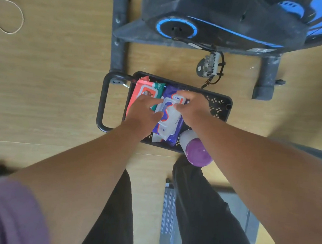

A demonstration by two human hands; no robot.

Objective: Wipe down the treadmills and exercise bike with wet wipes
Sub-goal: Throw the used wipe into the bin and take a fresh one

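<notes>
In the black basket [221, 104] at the exercise bike's [219, 21] six o'clock, the left hand [144, 113] should press the purple wipes pack [170, 118] flat — fingers spread — while the right hand [192, 106] pinches its lid flap at twelve o'clock and lifts slowly.

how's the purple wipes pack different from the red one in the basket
The purple wipes pack lies in the middle of the black basket with both hands on it, left hand and right hand; the red wipes pack sits at the handle end, touched at most by the left fingertips. Purple's lid is clear, red's matches its wrapper. Both are soft wet-wipe packs lying flat.
</notes>
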